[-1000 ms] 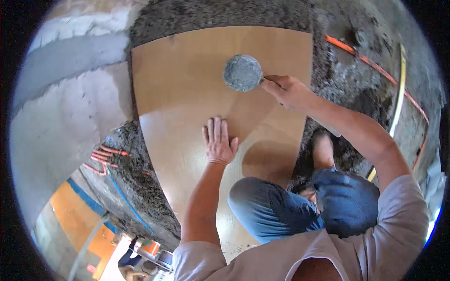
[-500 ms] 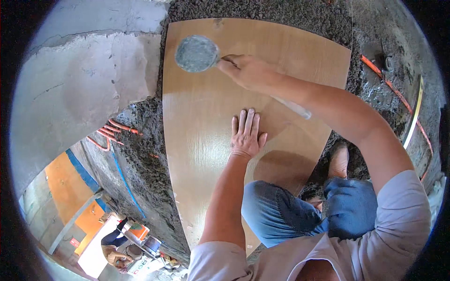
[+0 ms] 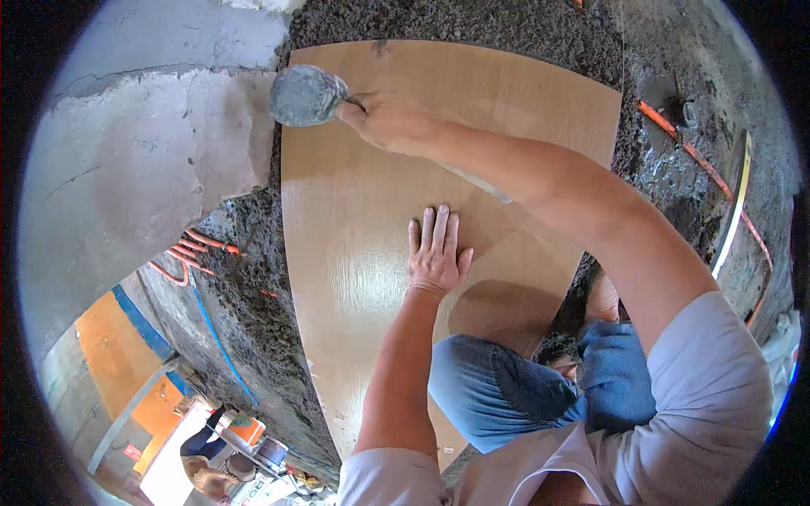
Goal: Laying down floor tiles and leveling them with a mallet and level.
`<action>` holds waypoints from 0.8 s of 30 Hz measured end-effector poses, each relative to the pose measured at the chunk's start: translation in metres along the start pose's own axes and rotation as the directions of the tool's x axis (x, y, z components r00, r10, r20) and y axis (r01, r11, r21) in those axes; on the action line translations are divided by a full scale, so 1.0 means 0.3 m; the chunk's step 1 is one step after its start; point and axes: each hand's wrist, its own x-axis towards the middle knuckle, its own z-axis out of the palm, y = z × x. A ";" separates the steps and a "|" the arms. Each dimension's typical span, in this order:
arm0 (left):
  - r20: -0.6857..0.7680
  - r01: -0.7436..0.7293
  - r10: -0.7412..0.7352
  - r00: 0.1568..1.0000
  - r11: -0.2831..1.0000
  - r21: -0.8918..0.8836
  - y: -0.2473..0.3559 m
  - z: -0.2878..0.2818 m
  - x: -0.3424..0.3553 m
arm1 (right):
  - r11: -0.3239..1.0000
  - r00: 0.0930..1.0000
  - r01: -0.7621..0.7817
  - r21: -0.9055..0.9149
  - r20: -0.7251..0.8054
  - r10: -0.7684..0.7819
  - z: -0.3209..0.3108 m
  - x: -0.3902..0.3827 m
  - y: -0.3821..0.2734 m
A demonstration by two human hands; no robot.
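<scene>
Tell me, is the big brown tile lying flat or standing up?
Flat: the tile faces up, gritty mortar shows along its edges, and the left hand rests palm-down on top.

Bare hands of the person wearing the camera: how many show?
2: the left hand lies on the wood-look panel; the right hand grips the mallet over the panel's far-left part. Neither is hidden.

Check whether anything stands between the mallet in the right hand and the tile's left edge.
Nothing visible does. The mallet, in the right hand, overlaps that edge in view; the left hand lies flat on the tile, nearer the person. Whether the mallet touches cannot be told.
</scene>
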 end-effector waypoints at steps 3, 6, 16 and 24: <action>-0.006 -0.011 0.011 1.000 1.000 -0.007 0.004 -0.001 0.004 | 1.000 1.000 -0.015 -0.021 -0.009 0.015 -0.022 0.011 0.012; -0.005 -0.009 0.009 1.000 1.000 -0.024 0.003 0.001 0.001 | 0.992 0.993 -0.109 -0.064 0.036 0.111 -0.028 0.056 0.014; 0.021 0.006 -0.006 1.000 1.000 -0.021 0.007 -0.012 0.008 | 0.997 0.998 0.029 -0.065 -0.048 -0.032 -0.022 0.010 0.003; -0.040 -0.017 0.016 0.999 0.999 -0.032 0.013 -0.012 0.011 | 0.995 0.994 -0.083 -0.056 0.069 0.086 -0.040 -0.017 0.038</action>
